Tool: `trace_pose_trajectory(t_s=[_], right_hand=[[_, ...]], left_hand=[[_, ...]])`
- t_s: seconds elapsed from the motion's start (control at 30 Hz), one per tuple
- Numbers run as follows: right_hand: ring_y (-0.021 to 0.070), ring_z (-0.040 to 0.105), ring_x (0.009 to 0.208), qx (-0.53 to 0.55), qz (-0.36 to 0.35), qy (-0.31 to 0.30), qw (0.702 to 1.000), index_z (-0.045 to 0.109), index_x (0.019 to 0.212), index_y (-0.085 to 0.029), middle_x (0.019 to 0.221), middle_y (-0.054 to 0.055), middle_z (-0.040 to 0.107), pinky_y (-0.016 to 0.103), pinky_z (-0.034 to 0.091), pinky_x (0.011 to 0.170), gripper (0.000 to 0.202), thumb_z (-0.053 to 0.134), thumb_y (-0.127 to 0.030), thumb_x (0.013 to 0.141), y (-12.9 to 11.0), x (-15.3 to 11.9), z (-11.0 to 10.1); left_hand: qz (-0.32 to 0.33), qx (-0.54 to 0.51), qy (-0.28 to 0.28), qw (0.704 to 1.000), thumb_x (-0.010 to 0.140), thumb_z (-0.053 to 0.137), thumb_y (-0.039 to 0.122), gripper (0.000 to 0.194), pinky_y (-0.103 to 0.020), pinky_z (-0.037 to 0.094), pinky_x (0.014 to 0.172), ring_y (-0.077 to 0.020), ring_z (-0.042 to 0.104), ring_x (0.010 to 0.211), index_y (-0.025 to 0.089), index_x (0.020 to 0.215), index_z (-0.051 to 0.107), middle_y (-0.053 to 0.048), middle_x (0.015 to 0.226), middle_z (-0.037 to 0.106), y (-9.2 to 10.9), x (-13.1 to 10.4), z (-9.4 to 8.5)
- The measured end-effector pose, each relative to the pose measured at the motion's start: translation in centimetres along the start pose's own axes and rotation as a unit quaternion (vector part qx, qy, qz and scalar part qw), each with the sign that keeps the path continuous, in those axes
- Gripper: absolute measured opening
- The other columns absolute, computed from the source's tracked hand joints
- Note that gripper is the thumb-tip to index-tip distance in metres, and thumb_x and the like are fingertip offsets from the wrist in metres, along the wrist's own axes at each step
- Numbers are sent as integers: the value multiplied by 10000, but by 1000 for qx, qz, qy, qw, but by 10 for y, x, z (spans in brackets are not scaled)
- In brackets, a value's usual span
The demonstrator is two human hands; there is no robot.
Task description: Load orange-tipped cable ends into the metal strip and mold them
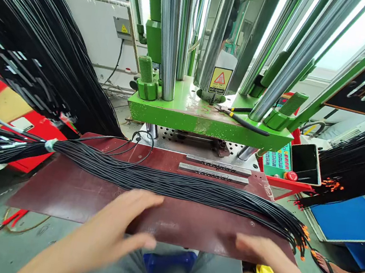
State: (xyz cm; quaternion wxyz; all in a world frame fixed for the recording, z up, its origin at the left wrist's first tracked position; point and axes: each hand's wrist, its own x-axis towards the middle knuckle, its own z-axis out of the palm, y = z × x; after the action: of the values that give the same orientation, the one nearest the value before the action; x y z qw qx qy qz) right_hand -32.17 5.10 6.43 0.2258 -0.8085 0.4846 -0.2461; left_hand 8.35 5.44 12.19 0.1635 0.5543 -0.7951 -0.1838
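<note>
A long bundle of black cables lies across the dark red board, tied at its left with a pale band. Its right ends carry orange tips. My left hand hovers over the board's front part, just below the bundle, fingers apart and holding nothing. Over the board's right front edge is my right hand, also empty, with thumb and fingers spread. Two metal mould bars lie behind the bundle, side by side. A few loose cables curl up at the back left.
The green press stands behind the board, with pliers on its plate and a heat warning label. A control panel with a red button sits right. Hanging black cables crowd both sides. Another person's foot shows at right.
</note>
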Motion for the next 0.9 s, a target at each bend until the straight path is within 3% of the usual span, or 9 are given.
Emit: trace_pose_trajectory(t_s=[0.07,0.1,0.2,0.37,0.53,0.7,0.8,0.9], right_hand=[[305,567,1217,-95,-78,67,990,535,1371,-283,1363,96,582,476,501,997,552,645,-467,863,-25,47,1],[318,527,1256,-133,-97,87,983,508,1392,-246,1404,115,542,511,459,1034,591,634,-493,870,-32,68,3],[313,522,1251,-205,-125,43,970,471,1412,-195,1402,128,542,523,431,1045,627,586,-533,896,-28,108,7],[263,612,1130,-221,-156,9,963,567,1309,-206,1262,98,654,456,482,981,473,525,-506,946,3,114,7],[261,619,1111,-229,-147,13,962,582,1284,-208,1236,89,665,454,478,978,448,522,-500,950,5,118,8],[259,563,1186,-159,-125,24,979,550,1311,-215,1295,96,617,447,443,1018,435,528,-463,954,-47,141,28],[252,571,1159,-103,-109,-9,989,523,1347,-207,1272,93,636,446,445,1001,417,489,-408,983,-86,168,47],[229,622,1027,-71,-95,-38,992,642,1186,-218,1120,54,705,408,467,934,277,491,-342,990,-110,193,58]], left_hand=[[59,90,52,993,816,664,551,716,-463,389,1091,-303,478,1302,193,1409,481,-140,1412,521,5,45,2],[71,124,42,989,828,645,562,722,-469,381,1088,-310,470,1302,169,1409,474,-150,1417,514,4,62,5],[95,180,22,979,911,546,523,555,-424,430,994,-283,563,1172,153,1324,548,-126,1296,613,-3,82,14],[78,137,33,987,994,420,417,365,-346,457,803,-227,647,912,167,1076,674,-56,996,719,-13,72,14],[8,-88,35,995,953,547,349,215,-274,447,835,-177,650,954,201,1010,692,9,1019,727,-21,88,1],[-39,-210,19,977,953,504,406,299,-259,436,730,-154,633,788,181,898,694,18,870,717,-36,101,-3],[-42,-256,2,966,951,490,419,317,-265,440,740,-156,627,766,170,875,669,11,804,703,-43,103,-6],[-34,-285,-8,958,918,554,381,237,-263,446,789,-159,629,817,181,935,680,6,880,712,-47,104,-10]])
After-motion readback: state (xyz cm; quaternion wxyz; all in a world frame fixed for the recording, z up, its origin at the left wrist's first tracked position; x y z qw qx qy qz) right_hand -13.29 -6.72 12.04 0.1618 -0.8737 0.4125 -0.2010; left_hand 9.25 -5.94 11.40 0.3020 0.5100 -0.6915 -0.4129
